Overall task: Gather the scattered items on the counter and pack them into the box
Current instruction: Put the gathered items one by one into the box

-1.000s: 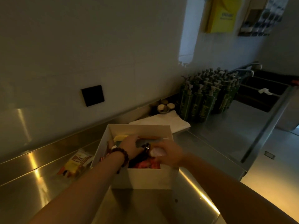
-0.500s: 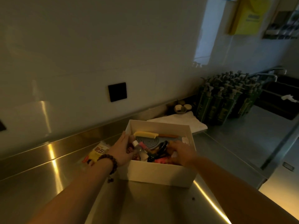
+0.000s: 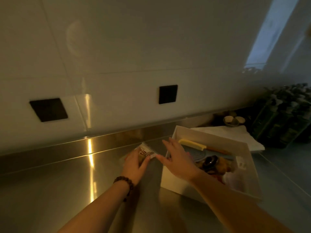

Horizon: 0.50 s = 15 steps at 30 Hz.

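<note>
On the stainless steel worktop (image 3: 50, 190), the left hand (image 3: 134, 165) lies on a clear plastic snack packet (image 3: 145, 152) just left of the white cardboard box (image 3: 173, 180), fingers curled around its near edge. The right hand (image 3: 178, 160) hovers flat over the box's left wall, fingers spread, holding nothing. A yellow comb (image 3: 193, 144) lies inside the box.

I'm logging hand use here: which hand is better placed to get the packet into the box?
Left. The left hand already rests on the packet on the counter; the right hand hovers open over the box wall.
</note>
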Motion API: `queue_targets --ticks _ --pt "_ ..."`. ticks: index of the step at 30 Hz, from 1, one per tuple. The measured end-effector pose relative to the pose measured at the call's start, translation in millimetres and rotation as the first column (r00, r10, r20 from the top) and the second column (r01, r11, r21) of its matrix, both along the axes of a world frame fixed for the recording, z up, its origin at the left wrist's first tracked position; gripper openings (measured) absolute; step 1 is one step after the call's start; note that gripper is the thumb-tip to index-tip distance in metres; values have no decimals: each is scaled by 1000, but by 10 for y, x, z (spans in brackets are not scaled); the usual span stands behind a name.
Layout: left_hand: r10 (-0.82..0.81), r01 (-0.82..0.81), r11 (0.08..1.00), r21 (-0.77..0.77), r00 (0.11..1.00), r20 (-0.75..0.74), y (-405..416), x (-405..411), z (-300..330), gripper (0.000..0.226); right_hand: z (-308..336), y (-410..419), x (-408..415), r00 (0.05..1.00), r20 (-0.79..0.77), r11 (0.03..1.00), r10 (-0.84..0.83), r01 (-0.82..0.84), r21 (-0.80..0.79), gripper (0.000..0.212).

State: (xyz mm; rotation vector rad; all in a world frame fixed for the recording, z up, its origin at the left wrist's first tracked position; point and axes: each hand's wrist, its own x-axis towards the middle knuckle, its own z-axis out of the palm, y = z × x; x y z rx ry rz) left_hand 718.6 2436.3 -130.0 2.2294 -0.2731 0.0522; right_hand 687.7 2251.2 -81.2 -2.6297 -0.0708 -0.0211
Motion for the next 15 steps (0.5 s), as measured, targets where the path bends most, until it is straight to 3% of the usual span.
queue_targets --ticks 5,11,15 --pt "63 -11 946 324 987 -148 223 339 -307 95 -166 164 136 995 -22 903 93 -93 -420 85" --pt "39 117 814 569 966 -255 94 730 -554 118 -243 145 94 984 115 879 138 -68 -471 79" --pt "47 114 779 617 970 -239 52 827 -668 115 -240 168 121 986 114 893 123 -59 -447 74"
